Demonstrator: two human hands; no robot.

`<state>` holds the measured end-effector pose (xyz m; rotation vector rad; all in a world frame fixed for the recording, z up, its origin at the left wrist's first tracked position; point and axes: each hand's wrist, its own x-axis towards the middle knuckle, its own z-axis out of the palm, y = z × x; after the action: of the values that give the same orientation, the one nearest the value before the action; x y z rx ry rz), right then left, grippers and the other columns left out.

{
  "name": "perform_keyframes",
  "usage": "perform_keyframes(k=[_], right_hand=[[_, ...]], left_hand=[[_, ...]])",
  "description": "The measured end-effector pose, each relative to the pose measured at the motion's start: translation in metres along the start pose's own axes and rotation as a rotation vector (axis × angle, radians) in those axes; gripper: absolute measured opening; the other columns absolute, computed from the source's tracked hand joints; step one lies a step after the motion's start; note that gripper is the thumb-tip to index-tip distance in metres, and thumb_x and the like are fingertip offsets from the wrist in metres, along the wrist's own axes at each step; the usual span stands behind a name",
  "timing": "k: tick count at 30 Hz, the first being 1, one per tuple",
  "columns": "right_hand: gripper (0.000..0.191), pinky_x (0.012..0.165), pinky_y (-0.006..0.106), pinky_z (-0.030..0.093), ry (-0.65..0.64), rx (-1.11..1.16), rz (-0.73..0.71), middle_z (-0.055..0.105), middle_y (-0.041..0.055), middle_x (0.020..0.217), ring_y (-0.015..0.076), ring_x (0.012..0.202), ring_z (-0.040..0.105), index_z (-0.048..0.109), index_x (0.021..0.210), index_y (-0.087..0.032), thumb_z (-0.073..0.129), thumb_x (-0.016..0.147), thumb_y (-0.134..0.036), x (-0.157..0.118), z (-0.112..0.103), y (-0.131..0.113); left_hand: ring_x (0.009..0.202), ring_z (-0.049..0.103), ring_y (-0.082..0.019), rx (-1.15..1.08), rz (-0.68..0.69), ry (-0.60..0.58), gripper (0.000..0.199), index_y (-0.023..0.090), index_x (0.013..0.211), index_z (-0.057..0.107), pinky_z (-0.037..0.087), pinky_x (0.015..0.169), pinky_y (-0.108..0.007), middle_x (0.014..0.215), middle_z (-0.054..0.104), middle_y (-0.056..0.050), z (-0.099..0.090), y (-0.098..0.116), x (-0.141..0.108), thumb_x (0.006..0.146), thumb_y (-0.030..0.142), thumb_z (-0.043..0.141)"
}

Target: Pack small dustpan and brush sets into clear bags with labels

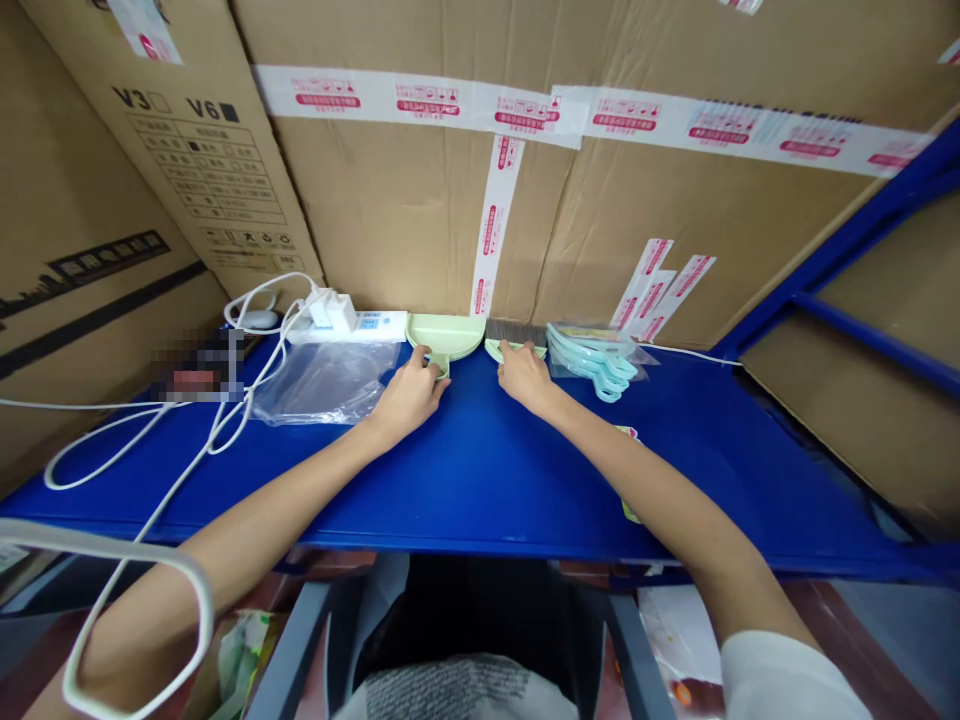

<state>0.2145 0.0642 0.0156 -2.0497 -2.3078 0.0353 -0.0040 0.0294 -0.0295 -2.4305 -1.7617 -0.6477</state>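
Note:
A pale green dustpan (pixel 447 334) lies at the back of the blue table, its pan towards the cardboard. My left hand (pixel 410 392) has its fingers wrapped round the short handle. Just right of the dustpan is a small brush (pixel 516 334) with dark bristles facing the cardboard and a pale green body. My right hand (pixel 523 375) holds that body, fingers bent over it. The dustpan and brush lie side by side. To the right of the brush, light blue handled items (pixel 600 366) sit in clear plastic wrapping.
A clear plastic bag (pixel 330 380) lies left of my left hand. Behind it is a white power strip (pixel 382 326) with plugs and looping white cables (pixel 214 430). Cardboard (pixel 405 220) walls the back. The blue table's (pixel 480 480) front edge is near me.

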Motion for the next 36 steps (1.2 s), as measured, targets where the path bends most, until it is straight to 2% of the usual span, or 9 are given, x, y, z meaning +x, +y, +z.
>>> perform_keyframes(k=[7, 14, 18, 21, 25, 27, 31, 34, 36], right_hand=[[0.046, 0.093, 0.04, 0.057, 0.013, -0.022, 0.0, 0.044, 0.0265, 0.15, 0.0293, 0.103, 0.078, 0.053, 0.151, -0.017, 0.05, 0.105, -0.017, -0.013, -0.002, 0.0], [0.05, 0.097, 0.048, 0.056, 0.051, -0.065, -0.023, 0.041, 0.0284, 0.156, 0.0362, 0.11, 0.076, 0.047, 0.154, -0.018, 0.049, 0.11, -0.041, -0.015, 0.0, 0.005], [0.052, 0.092, 0.044, 0.057, 0.04, -0.098, -0.074, 0.042, 0.0276, 0.158, 0.0332, 0.105, 0.077, 0.047, 0.156, -0.019, 0.053, 0.107, -0.036, -0.025, -0.002, 0.007], [0.053, 0.087, 0.042, 0.056, 0.119, -0.129, -0.081, 0.045, 0.0257, 0.157, 0.033, 0.104, 0.075, 0.051, 0.155, -0.021, 0.053, 0.108, -0.044, -0.035, -0.012, 0.01], [0.044, 0.084, 0.043, 0.053, 0.391, -0.142, -0.011, 0.064, 0.0199, 0.135, 0.037, 0.111, 0.069, 0.063, 0.139, -0.021, 0.046, 0.109, -0.048, -0.046, -0.044, 0.043], [0.037, 0.084, 0.044, 0.052, 0.441, -0.165, 0.091, 0.07, 0.0199, 0.121, 0.0388, 0.113, 0.068, 0.069, 0.122, -0.017, 0.048, 0.107, -0.043, -0.05, -0.057, 0.073], [0.046, 0.086, 0.049, 0.052, 0.381, -0.143, 0.297, 0.072, 0.0226, 0.115, 0.0408, 0.105, 0.071, 0.068, 0.12, -0.015, 0.052, 0.103, -0.055, -0.06, -0.059, 0.122], [0.064, 0.087, 0.055, 0.052, 0.314, -0.104, 0.352, 0.069, 0.0275, 0.123, 0.0442, 0.104, 0.072, 0.061, 0.132, -0.013, 0.051, 0.101, -0.068, -0.066, -0.043, 0.136], [0.067, 0.087, 0.056, 0.053, 0.277, -0.087, 0.329, 0.068, 0.0292, 0.125, 0.0446, 0.104, 0.072, 0.057, 0.138, -0.012, 0.056, 0.099, -0.067, -0.066, -0.032, 0.137]], left_hand=[[0.111, 0.077, -0.036, 0.023, -0.008, -0.054, 0.029, 0.01, 0.116, 0.077, 0.064, 0.1, -0.052, 0.148, 0.057, -0.023, -0.012, 0.007, -0.001, 0.108, 0.03, 0.058], [0.11, 0.077, -0.036, 0.036, -0.01, -0.061, 0.022, 0.014, 0.117, 0.072, 0.065, 0.094, -0.051, 0.149, 0.057, -0.021, -0.018, 0.011, -0.002, 0.108, 0.031, 0.06], [0.106, 0.077, -0.035, 0.042, 0.003, -0.034, 0.02, 0.014, 0.119, 0.067, 0.065, 0.089, -0.05, 0.146, 0.057, -0.021, -0.018, 0.012, -0.002, 0.107, 0.029, 0.06], [0.101, 0.078, -0.035, 0.057, -0.012, -0.024, 0.021, 0.015, 0.121, 0.063, 0.065, 0.085, -0.049, 0.145, 0.058, -0.021, -0.019, 0.014, -0.002, 0.106, 0.03, 0.062], [0.102, 0.078, -0.037, 0.07, -0.011, -0.028, 0.024, 0.015, 0.123, 0.062, 0.065, 0.08, -0.048, 0.145, 0.058, -0.022, -0.022, 0.016, -0.003, 0.106, 0.031, 0.062], [0.104, 0.077, -0.037, 0.067, -0.003, -0.024, 0.024, 0.014, 0.124, 0.062, 0.065, 0.079, -0.047, 0.144, 0.058, -0.022, -0.022, 0.015, -0.003, 0.106, 0.03, 0.062], [0.105, 0.076, -0.036, 0.041, 0.014, -0.019, 0.018, 0.015, 0.119, 0.065, 0.065, 0.079, -0.047, 0.14, 0.059, -0.02, -0.019, 0.012, -0.002, 0.105, 0.026, 0.063], [0.105, 0.075, -0.034, 0.029, 0.024, -0.017, 0.016, 0.015, 0.117, 0.066, 0.065, 0.082, -0.047, 0.14, 0.058, -0.019, -0.017, 0.01, -0.001, 0.104, 0.024, 0.063], [0.105, 0.074, -0.033, 0.022, 0.019, -0.024, 0.016, 0.016, 0.118, 0.066, 0.065, 0.084, -0.046, 0.139, 0.059, -0.018, -0.017, 0.009, -0.001, 0.104, 0.024, 0.063]])
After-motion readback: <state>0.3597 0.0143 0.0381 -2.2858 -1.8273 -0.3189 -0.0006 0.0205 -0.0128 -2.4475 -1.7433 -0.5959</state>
